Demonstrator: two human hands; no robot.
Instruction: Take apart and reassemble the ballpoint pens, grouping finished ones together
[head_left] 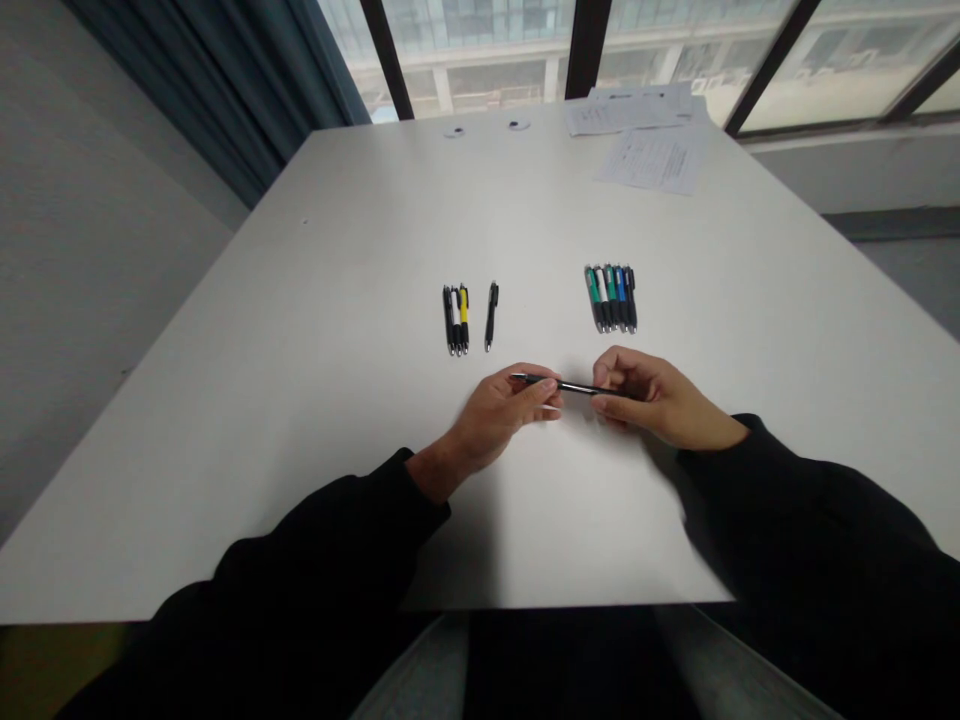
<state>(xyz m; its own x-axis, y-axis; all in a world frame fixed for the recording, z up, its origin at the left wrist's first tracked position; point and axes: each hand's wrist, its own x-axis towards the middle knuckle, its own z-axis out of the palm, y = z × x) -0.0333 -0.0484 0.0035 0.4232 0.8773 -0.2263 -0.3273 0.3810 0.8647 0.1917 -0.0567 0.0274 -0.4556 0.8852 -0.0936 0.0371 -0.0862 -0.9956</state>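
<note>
A slim black pen (576, 387) is held crosswise between my two hands, low over the white table. My left hand (510, 408) pinches its left end, with the tip sticking out past the fingers. Thumb and fingers of my right hand (645, 398) grip the other end, which they partly hide. Beyond my left hand lies a small group of pens, among them a yellow pen (464, 318) and a white pen (455, 320). A single black pen (491, 316) lies apart, just to their right. Past my right hand, several green, white, blue and dark pens (611, 298) lie side by side.
The white table (360, 260) reaches to the windows. Printed papers (652, 160) lie at its far right. Two cable holes (517, 125) sit near the back edge. A blue curtain (225, 80) hangs behind the left corner.
</note>
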